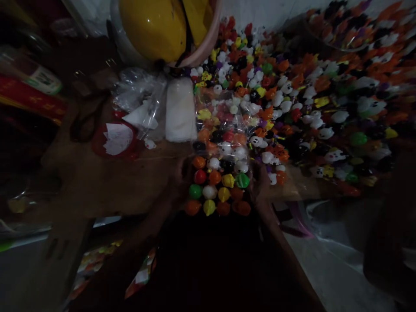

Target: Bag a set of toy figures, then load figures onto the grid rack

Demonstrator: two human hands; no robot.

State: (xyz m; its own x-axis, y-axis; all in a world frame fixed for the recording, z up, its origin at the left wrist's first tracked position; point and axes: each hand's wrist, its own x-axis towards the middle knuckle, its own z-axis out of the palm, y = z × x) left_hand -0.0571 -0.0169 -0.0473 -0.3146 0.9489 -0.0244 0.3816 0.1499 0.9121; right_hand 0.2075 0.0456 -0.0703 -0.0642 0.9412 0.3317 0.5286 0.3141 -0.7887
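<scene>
Several rows of small round toy figures [214,177], in orange, white, green, red and yellow, lie close together in front of my body. A clear plastic bag [224,117] covers the rows farther from me, and the nearer rows are bare. At the left side of the rows, my left hand [182,173] is closed at the bag's edge. My right hand [259,175] grips the opposite side, level with it. Dim light hides most of my fingers, and what supports the figures cannot be seen.
A big heap of similar toys [312,104] covers the table's right side. A white block-shaped packet [180,110], crumpled plastic [139,95] and a red dish [97,141] with white paper lie left. Behind stands a tub [209,37] holding something yellow. The wooden table [130,186] ends near me.
</scene>
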